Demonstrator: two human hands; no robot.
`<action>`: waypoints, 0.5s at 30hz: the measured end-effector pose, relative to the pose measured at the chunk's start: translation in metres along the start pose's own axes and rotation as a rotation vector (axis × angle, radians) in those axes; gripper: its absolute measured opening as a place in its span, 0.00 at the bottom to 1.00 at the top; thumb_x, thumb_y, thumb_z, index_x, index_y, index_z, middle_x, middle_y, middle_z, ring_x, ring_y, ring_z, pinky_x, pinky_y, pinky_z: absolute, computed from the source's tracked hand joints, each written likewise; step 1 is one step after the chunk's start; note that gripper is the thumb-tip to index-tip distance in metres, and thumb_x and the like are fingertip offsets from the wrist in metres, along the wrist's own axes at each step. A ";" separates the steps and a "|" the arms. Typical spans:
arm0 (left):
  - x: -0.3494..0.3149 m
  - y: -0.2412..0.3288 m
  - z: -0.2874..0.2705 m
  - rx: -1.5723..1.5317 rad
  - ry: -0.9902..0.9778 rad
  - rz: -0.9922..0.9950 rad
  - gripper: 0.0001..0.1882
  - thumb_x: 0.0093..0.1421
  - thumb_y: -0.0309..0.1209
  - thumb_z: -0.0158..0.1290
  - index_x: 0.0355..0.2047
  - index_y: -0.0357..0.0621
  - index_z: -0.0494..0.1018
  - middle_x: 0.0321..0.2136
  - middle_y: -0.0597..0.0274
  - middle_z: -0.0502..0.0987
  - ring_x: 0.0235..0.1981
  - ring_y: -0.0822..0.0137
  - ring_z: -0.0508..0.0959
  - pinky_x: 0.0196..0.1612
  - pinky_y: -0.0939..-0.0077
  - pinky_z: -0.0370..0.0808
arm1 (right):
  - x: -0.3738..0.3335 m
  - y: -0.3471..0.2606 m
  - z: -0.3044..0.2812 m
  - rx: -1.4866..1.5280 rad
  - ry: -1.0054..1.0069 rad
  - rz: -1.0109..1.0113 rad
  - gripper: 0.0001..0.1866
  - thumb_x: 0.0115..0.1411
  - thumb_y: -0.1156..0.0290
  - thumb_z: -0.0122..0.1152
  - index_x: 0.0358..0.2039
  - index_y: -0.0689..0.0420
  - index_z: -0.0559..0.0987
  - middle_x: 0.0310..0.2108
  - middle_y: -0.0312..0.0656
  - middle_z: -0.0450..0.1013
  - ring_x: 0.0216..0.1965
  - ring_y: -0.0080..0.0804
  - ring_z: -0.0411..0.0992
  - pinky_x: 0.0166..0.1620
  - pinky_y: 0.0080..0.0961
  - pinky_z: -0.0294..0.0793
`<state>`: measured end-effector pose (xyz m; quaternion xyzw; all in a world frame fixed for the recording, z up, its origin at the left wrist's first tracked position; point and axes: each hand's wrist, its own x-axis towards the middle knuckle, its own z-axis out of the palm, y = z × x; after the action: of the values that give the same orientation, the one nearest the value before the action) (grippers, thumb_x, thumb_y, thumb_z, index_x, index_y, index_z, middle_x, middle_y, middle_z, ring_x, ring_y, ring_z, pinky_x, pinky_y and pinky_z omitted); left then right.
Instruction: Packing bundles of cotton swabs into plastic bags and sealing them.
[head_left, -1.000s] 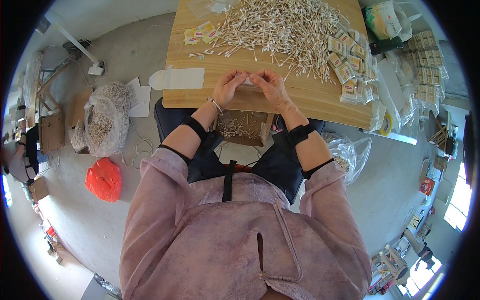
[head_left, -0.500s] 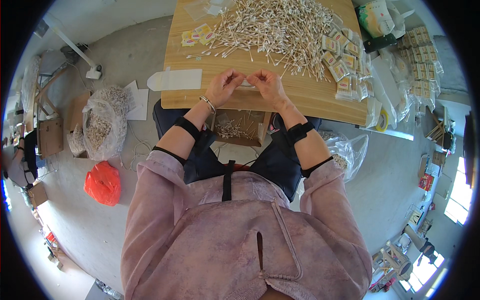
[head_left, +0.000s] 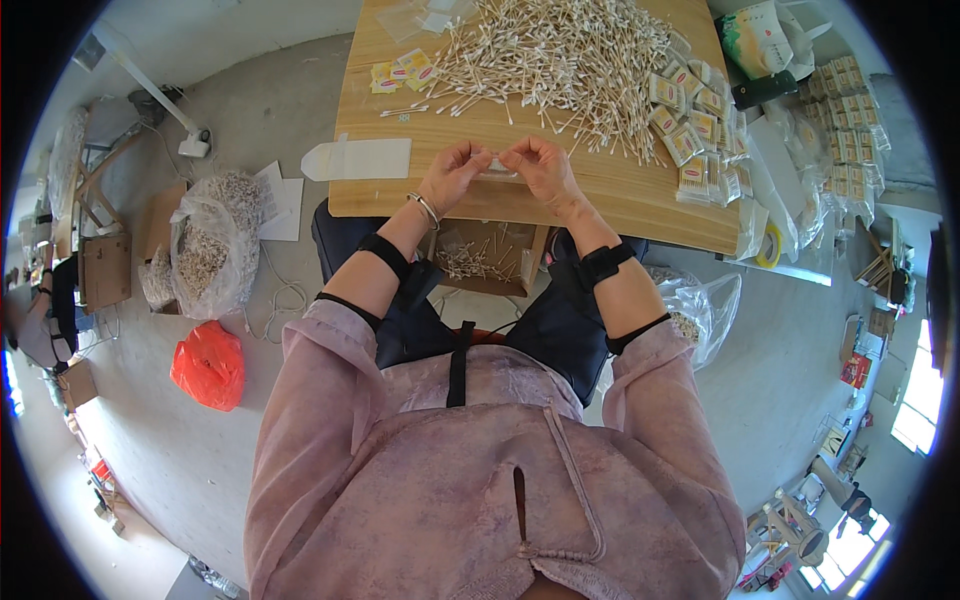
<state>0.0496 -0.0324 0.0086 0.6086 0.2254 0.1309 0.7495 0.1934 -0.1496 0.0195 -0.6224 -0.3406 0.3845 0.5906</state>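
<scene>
I have the left hand and the right hand close together just above the near edge of the wooden table, each with thumb and fingertips drawn in, pinching between them a small whitish item. It is mostly covered by the fingers, so I can't tell what it is or which way it faces. Over the last second the hands have barely shifted; the whole picture has slid slightly, which I put down to the head moving. I judge, then, that the handling is at the same stage, with the item not yet let go. Left of the hands, a flat white strip overhangs the table's side. Beyond lie the heaped cotton swabs, with filled swab packets to their right and yellow cards to their left, all apart from the hands.
</scene>
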 end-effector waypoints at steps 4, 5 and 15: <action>0.003 0.001 -0.001 -0.110 0.007 -0.014 0.07 0.62 0.32 0.51 0.35 0.42 0.72 0.28 0.74 0.72 0.30 0.82 0.68 0.36 0.87 0.66 | 0.002 -0.006 -0.003 -0.103 -0.001 0.037 0.08 0.55 0.69 0.63 0.30 0.61 0.78 0.25 0.33 0.75 0.25 0.13 0.67 0.30 0.14 0.67; 0.000 0.005 0.001 -0.096 0.020 -0.011 0.07 0.62 0.32 0.51 0.35 0.41 0.72 0.29 0.73 0.73 0.31 0.82 0.69 0.37 0.87 0.66 | 0.001 -0.007 -0.004 -0.103 -0.001 0.023 0.08 0.55 0.69 0.63 0.30 0.61 0.78 0.25 0.33 0.75 0.25 0.13 0.67 0.30 0.14 0.67; -0.001 -0.004 0.002 -0.019 0.054 0.064 0.07 0.60 0.29 0.53 0.36 0.40 0.71 0.29 0.71 0.75 0.30 0.82 0.71 0.35 0.87 0.68 | -0.010 -0.037 0.006 -0.334 -0.023 0.121 0.11 0.53 0.69 0.66 0.33 0.63 0.80 0.25 0.35 0.76 0.29 0.16 0.70 0.35 0.15 0.70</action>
<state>0.0496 -0.0358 0.0057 0.6046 0.2249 0.1734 0.7442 0.1846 -0.1531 0.0567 -0.7270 -0.3681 0.3645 0.4507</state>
